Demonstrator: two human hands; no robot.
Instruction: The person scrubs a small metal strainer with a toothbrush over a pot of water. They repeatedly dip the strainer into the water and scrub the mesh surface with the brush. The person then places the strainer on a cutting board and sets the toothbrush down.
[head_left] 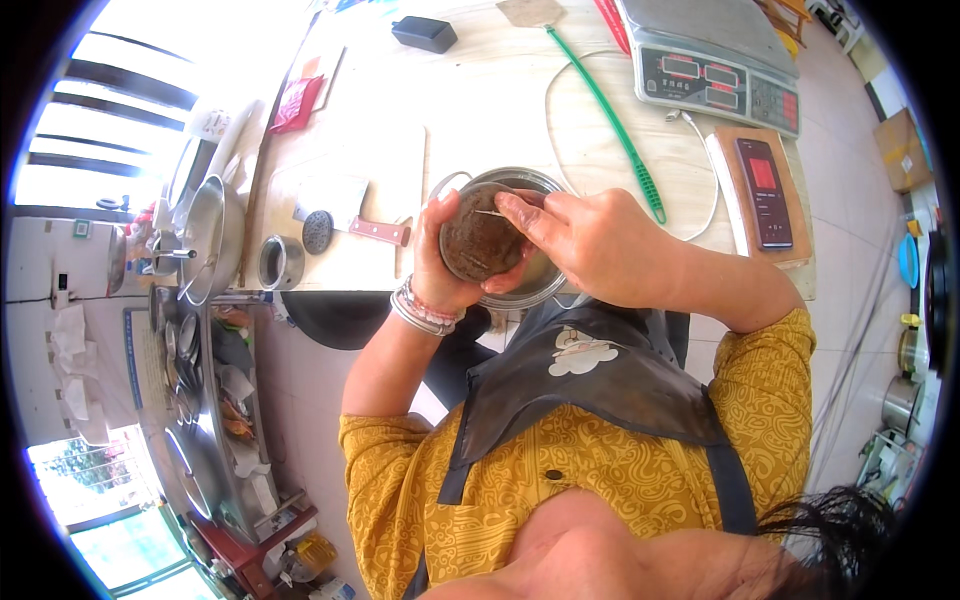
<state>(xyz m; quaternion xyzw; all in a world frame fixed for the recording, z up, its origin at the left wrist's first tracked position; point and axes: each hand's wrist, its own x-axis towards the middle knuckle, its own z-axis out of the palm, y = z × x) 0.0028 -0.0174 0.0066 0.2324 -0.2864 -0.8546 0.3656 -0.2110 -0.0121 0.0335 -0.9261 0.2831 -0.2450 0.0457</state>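
My left grip (435, 270) is wrapped around the left and underside of the brown round piece (477, 243), above the metal bowl (522, 177); my right grip (600, 240) meets its upper right, whether pinching anything I cannot tell.

Bright daylight from the left window (112, 115), tabletop (375, 110) glare, bowed edges.

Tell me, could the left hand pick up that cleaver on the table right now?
Probably not without letting go first: the left hand is cupping the round brown object. The cleaver lies close by, though, with nothing covering its handle.
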